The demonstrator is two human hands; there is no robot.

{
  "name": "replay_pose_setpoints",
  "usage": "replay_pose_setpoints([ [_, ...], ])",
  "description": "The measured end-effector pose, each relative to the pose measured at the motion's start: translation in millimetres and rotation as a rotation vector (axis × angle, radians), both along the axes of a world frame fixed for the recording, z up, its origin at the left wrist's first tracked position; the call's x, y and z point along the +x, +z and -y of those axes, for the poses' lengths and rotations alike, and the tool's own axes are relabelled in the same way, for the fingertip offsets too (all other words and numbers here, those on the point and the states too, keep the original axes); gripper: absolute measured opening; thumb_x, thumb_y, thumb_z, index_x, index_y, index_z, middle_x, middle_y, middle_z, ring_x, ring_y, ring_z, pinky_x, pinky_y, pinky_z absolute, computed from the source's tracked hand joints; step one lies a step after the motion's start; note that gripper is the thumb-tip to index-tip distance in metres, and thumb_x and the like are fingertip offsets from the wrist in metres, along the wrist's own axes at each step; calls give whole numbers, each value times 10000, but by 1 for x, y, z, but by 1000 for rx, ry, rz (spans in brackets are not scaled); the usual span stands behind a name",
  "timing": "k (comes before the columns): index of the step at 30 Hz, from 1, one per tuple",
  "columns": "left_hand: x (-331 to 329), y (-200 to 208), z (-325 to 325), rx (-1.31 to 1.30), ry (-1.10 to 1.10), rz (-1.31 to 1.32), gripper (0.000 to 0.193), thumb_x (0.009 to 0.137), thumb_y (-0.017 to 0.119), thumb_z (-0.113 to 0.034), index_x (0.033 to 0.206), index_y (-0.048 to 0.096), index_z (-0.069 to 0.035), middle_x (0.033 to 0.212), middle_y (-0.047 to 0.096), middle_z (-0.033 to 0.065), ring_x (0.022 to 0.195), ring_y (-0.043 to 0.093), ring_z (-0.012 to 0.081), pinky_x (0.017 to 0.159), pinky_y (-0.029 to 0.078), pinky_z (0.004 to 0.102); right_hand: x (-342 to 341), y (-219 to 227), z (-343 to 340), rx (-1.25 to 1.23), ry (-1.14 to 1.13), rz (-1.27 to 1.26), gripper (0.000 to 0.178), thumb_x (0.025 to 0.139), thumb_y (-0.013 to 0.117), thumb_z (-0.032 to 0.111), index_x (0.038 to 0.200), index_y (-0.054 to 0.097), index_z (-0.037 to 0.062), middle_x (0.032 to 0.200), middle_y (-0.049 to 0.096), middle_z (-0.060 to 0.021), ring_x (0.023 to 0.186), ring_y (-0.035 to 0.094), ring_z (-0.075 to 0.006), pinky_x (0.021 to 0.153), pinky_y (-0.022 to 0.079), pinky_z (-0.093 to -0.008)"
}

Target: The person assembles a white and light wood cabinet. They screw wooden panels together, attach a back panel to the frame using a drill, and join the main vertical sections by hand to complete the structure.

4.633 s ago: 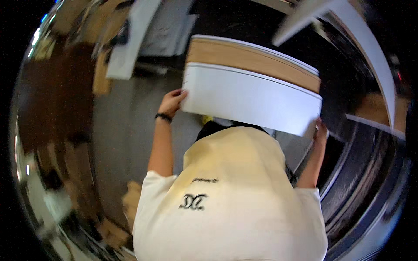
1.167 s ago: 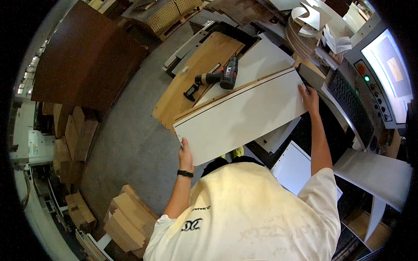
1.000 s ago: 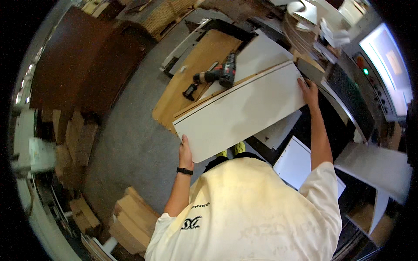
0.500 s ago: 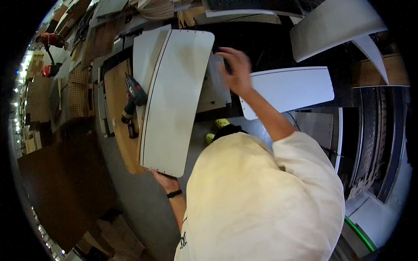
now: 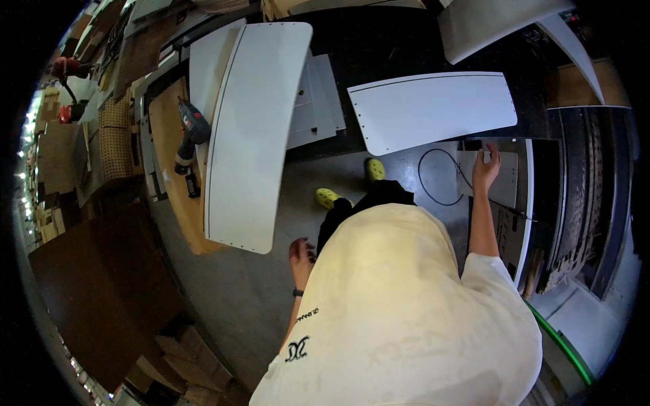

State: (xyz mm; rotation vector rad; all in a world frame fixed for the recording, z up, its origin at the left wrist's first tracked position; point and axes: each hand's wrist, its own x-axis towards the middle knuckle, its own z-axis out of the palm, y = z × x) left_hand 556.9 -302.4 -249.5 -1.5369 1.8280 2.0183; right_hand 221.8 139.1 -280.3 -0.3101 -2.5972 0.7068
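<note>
My left hand (image 5: 301, 260) hangs beside my body, just off the near end of a long white panel (image 5: 254, 145). Its fingers are blurred but look loosely apart, and no object shows in them. The panel has a curved dark line along one side and small holes at its ends; it lies on other boards to my left. Held out over the right side, my right hand (image 5: 486, 169) is open and holds nothing, fingers up. It is above a grey sheet (image 5: 504, 186). A shorter white panel (image 5: 433, 111) lies on the dark bench ahead.
A cordless drill (image 5: 191, 132) rests on a tan wooden board (image 5: 172, 169) left of the long panel. A thin black cable (image 5: 420, 169) loops on the floor near my yellow shoes (image 5: 327, 197). A large pale panel (image 5: 497, 27) stands at the far right.
My left hand has let go of the long panel's near end and drawn back. My right hand has swung from the panel's far end to the right. My body has turned right.
</note>
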Motion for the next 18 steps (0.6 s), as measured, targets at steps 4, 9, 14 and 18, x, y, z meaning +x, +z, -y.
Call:
replay_pose_setpoints([
  [4, -89, 13, -43, -191, -343, -188, 254, 1021, 522, -245, 1108, 604, -21, 903, 638, 52, 760, 557, 136, 685, 454, 287, -19, 3, -33, -26, 23, -81, 276, 881, 663, 108, 1145, 632, 32, 1189, 616, -146, 1159, 561, -329, 982, 443, -413],
  [9, -220, 28, -112, -681, -516, -394, 260, 988, 564, -242, 1125, 608, -26, 1055, 643, 119, 1012, 589, 246, 883, 453, 364, -51, 27, -96, -119, 43, -115, 312, 909, 619, 54, 1218, 587, 25, 1333, 487, -161, 1224, 501, -346, 1004, 439, -440],
  [14, -326, 11, -178, -1373, -720, -262, 454, 978, 544, -348, 1364, 501, -113, 1432, 447, 155, 1354, 370, 350, 1126, 253, 536, -82, 7, -221, -147, -83, -178, 324, 911, 640, 93, 1225, 583, 35, 1294, 521, -159, 1252, 464, -358, 1029, 409, -450],
  [18, -357, -15, -192, -1418, -882, -143, 585, 990, 489, -426, 1510, 349, -199, 1595, 229, 144, 1475, 183, 332, 1187, 114, 540, -104, 0, -281, -172, -156, -211, 374, 898, 661, 119, 1247, 563, 25, 1298, 521, -179, 1231, 478, -361, 1027, 412, -443],
])
